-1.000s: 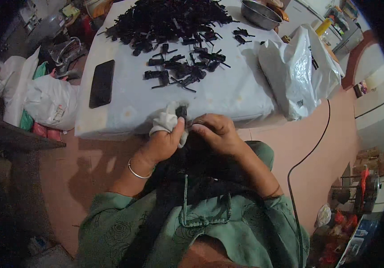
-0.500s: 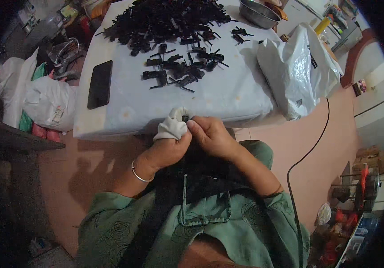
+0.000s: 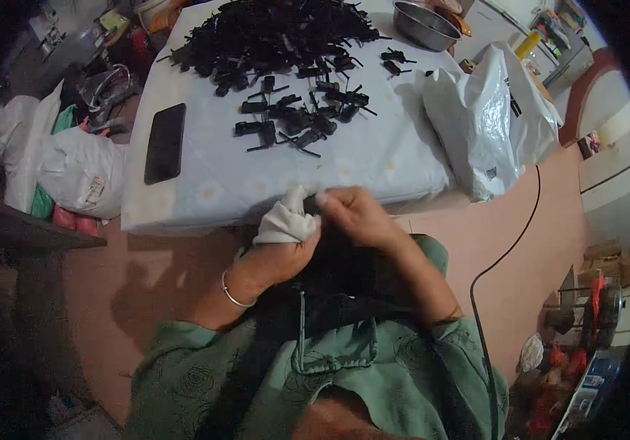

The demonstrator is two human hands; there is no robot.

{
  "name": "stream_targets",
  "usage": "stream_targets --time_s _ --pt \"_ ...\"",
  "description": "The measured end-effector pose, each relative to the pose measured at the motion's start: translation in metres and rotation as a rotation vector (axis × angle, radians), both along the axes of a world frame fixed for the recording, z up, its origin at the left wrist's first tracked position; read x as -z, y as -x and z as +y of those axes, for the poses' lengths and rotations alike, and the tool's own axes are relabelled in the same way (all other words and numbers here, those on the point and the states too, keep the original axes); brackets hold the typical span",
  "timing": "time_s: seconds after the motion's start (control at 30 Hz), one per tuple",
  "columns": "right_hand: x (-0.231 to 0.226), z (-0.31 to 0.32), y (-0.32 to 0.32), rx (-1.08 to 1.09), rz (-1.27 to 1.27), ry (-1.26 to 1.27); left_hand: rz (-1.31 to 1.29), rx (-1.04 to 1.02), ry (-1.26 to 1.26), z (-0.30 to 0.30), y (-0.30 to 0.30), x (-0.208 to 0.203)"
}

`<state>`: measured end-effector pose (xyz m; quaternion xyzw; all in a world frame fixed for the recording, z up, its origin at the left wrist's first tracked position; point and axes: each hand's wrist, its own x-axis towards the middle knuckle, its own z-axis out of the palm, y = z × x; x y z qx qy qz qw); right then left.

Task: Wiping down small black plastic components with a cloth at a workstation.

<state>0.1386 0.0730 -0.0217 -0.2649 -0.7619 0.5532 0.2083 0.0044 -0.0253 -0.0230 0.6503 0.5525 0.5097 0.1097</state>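
Just off the table's near edge, my left hand [image 3: 274,258] is closed, its fingers covered by a white cloth or glove [image 3: 285,224] and its thumb bare. A small dark part [image 3: 311,204] pokes out at the top of the white fabric, mostly hidden by my fingers. My right hand [image 3: 362,218] is beside it, fingers curled and pinched close to the dark part, slightly smeared by motion. Whatever sits between those fingertips is too small to make out. Beyond my hands, several black plastic parts with thin prongs [image 3: 300,121] lie in a loose cluster on the table.
A large heap of similar black parts [image 3: 271,37] covers the table's far side. A black phone [image 3: 164,143] lies at left. A white plastic bag [image 3: 476,121] and a metal bowl [image 3: 426,26] stand at right. A black cable [image 3: 509,253] trails along the floor.
My right hand has shifted slightly up and right, its fingertips less tightly against the part. My left hand and the white fabric have tilted and dropped a little.
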Motion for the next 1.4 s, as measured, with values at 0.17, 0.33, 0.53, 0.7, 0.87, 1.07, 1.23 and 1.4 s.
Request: stream_targets --time_s 0.17,0.33,0.53,0.7,0.87,1.07,1.23,1.4 --pt "-0.001 0.037 0.025 0.306 -0.24 -0.739 0.068 0.173 0.009 0.003 -0.001 0.003" --pt "0.012 0.045 0.036 0.251 -0.323 -0.825 -0.656 0.151 0.44 0.0 0.008 0.013" --pt "-0.006 -0.002 0.0 0.102 0.003 -0.6 -1.358 0.156 0.478 0.004 0.021 0.013" --pt "-0.001 -0.013 -0.007 -0.036 0.008 -0.613 -1.662 0.561 0.511 0.016 0.027 0.029" --pt "-0.007 -0.017 -0.009 -0.11 -0.034 -0.743 -1.368 0.368 0.496 0.012 0.017 -0.002" --pt "-0.024 -0.019 -0.015 -0.346 -0.162 -0.755 -0.801 0.293 0.697 0.0 0.027 -0.019" --pt "-0.029 -0.028 -0.011 -0.198 0.022 -0.594 -0.581 0.354 0.497 0.001 0.019 -0.007" --pt "-0.024 -0.029 -0.01 -0.149 0.107 -0.699 -0.68 0.401 0.651 0.0 0.023 -0.011"
